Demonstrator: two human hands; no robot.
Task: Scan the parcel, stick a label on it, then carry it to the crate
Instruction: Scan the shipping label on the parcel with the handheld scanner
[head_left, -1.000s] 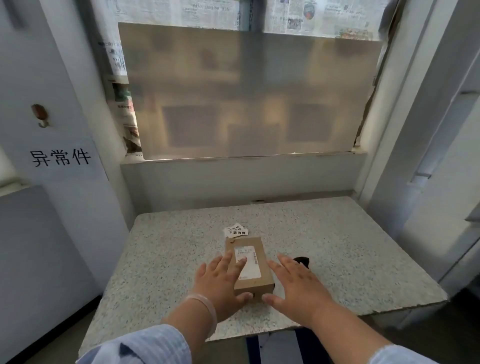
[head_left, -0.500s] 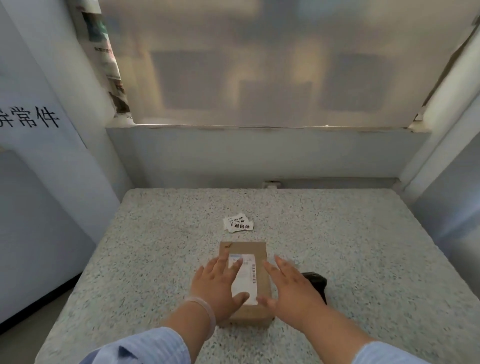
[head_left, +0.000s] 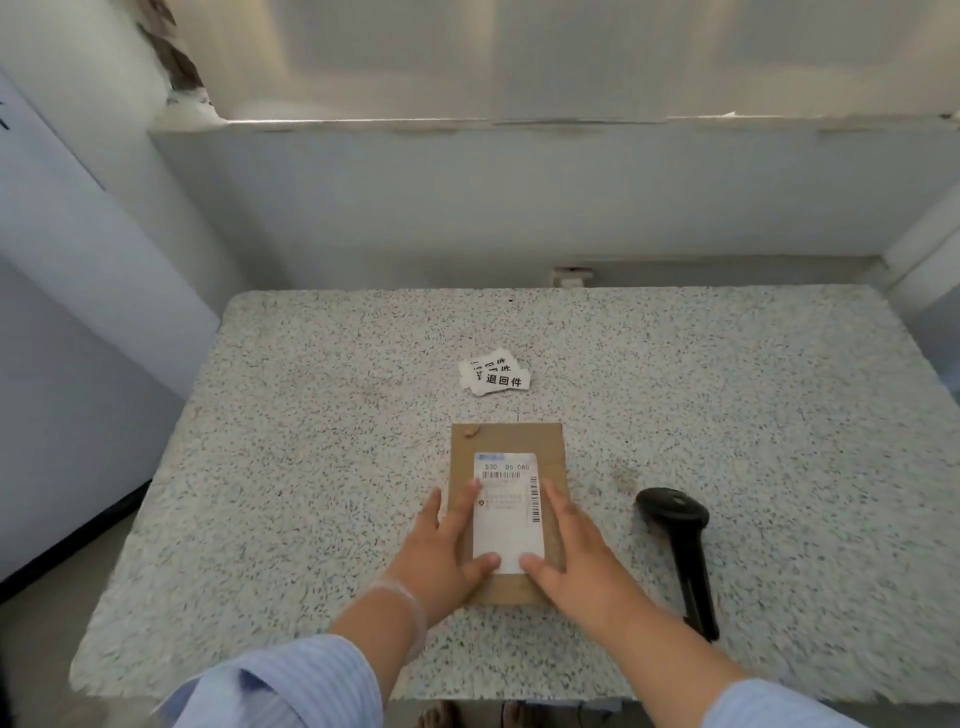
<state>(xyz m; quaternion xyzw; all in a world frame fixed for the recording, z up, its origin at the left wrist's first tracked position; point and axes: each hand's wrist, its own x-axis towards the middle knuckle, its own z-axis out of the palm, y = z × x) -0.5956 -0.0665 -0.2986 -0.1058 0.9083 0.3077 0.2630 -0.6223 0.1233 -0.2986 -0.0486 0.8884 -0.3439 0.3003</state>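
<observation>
While both hands rest flat on it, the flat brown cardboard parcel (head_left: 508, 512) lies on the speckled grey stone tabletop (head_left: 311, 441), lengthwise away from the person. The left hand (head_left: 441, 551) lies along the parcel's left edge, fingers spread and straight, thumb on the white printed shipping sheet (head_left: 508, 512) that covers the parcel's middle. The right hand (head_left: 571, 556) mirrors it on the right edge, thumb tip almost meeting the other thumb. Neither grip is closed: both palms are open and pressing or steadying, with nothing held or lifted.

Just beyond the fingertips lies a small pile of white paper labels with black characters (head_left: 496, 374), apart from the parcel. Off to the outside of the right hand, near but not touching, sits the black handheld barcode scanner (head_left: 680, 551), head away from the person and handle toward the tabletop's near edge.

My read: this box looks thin, stiff and light, so one hand should manage it. The card faces look smooth, and the glossy sheet could be slippery, so pinching the two long side edges, thumb on top and fingers tucked underneath, seems the safest hold. The barcode stands clear of the fingers, so scanning looks like the step ahead. No crate is in view.
</observation>
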